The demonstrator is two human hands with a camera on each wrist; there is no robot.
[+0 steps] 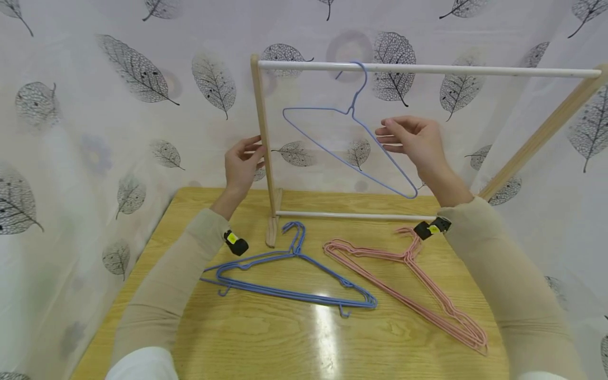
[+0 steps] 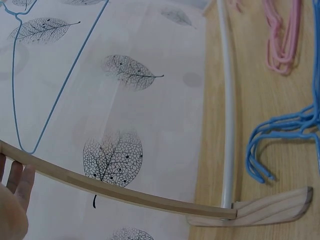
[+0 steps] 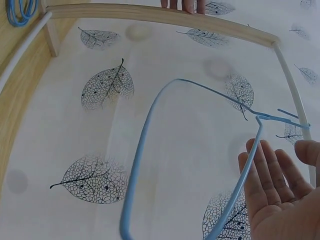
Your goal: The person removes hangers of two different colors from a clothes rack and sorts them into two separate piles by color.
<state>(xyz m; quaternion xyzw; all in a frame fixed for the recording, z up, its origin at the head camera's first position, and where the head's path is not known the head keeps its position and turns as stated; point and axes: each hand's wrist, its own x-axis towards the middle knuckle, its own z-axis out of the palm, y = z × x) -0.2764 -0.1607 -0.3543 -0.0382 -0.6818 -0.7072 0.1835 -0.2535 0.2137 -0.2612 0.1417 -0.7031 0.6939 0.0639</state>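
A single blue clothes hanger hangs by its hook from the white rail of a small wooden rack. My right hand is raised beside its right sloping arm, fingers extended and palm visible in the right wrist view; whether the fingertips touch the wire I cannot tell. At the left, my left hand has its fingertips against the rack's wooden post. Several blue hangers lie stacked on the table before the rack. To their right lie several pink hangers.
The rack's lower white bar runs just above the wooden table. A slanted right post carries the rail's other end, and a curved foot supports the left post. Leaf-patterned curtain stands close behind.
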